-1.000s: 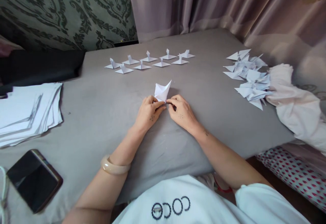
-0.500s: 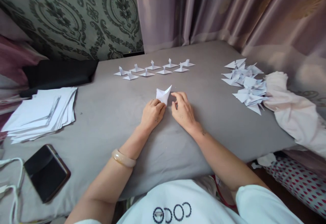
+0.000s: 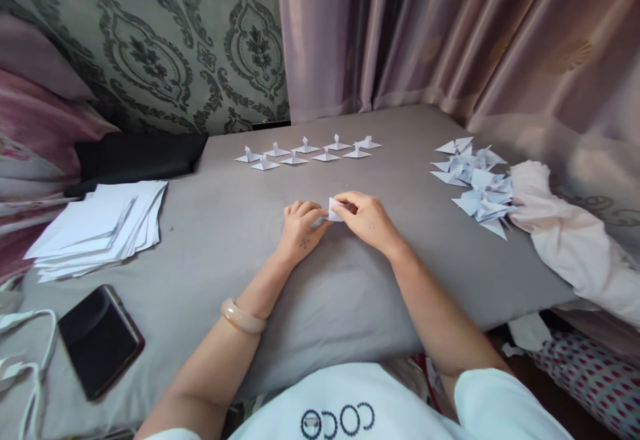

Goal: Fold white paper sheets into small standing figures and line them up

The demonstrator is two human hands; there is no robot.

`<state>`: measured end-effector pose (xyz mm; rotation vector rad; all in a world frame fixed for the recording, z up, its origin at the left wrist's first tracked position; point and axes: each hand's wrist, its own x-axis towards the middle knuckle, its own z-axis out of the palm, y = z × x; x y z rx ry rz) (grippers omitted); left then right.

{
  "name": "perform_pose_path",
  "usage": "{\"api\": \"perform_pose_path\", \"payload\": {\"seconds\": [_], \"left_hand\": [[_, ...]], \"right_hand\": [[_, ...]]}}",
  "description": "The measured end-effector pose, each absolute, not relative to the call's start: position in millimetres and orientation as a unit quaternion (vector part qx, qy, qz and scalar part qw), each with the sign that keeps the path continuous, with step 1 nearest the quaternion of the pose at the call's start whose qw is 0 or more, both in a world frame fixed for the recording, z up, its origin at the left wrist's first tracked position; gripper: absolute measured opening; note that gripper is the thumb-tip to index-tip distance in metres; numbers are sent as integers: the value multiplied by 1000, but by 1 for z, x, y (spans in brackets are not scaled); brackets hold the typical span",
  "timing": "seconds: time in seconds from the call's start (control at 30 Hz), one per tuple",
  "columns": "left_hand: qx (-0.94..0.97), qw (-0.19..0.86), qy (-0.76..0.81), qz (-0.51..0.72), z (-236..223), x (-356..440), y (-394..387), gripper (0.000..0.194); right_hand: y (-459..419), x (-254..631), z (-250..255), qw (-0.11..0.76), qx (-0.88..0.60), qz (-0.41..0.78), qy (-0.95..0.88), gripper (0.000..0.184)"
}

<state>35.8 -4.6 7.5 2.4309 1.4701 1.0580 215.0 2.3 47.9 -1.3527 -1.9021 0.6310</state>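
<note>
A small folded piece of white paper (image 3: 335,209) is held up between my hands above the grey-covered table. My right hand (image 3: 367,219) pinches it, thumb on the near face and fingers behind. At its left edge, my left hand (image 3: 304,228) has its thumb and forefinger closed on the paper; the other fingers are curled. Part of the paper is covered by my right fingers. Beyond my hands, several folded paper cranes (image 3: 305,145) stand in two rows.
White paper sheets (image 3: 100,227) lie stacked at left, near a dark phone (image 3: 101,341) and white cables (image 3: 37,360). A black cloth or bag (image 3: 145,155) is behind them. At right, a heap of folded white papers (image 3: 483,190) sits beside a pale crumpled cloth (image 3: 555,220).
My right hand has moved in and taken hold of the paper, which was pointed and spread before and now shows as a small compact shape. The view has tilted up slightly.
</note>
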Motion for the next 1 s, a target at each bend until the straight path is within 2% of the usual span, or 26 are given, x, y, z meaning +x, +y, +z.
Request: {"api": "perform_pose_path", "payload": {"seconds": [0.1, 0.23, 0.37, 0.47, 0.67, 1.0], "left_hand": [[778, 124, 470, 398, 19, 39, -13, 8], [729, 256, 428, 469, 26, 45, -20, 8], [611, 402, 453, 510, 24, 47, -20, 13], [542, 462, 463, 528, 21, 46, -18, 15], [504, 494, 439, 555, 22, 45, -18, 15], [544, 463, 436, 547, 27, 45, -21, 13]], "right_hand": [[2, 218, 53, 424, -545, 289, -664, 22], [-2, 221, 59, 475, -541, 299, -626, 28], [-11, 220, 66, 512, -521, 202, -652, 19], [-17, 217, 66, 481, -484, 128, -720, 14], [-19, 211, 54, 411, -474, 61, -776, 13], [-21, 208, 52, 409, -474, 57, -778, 15]]}}
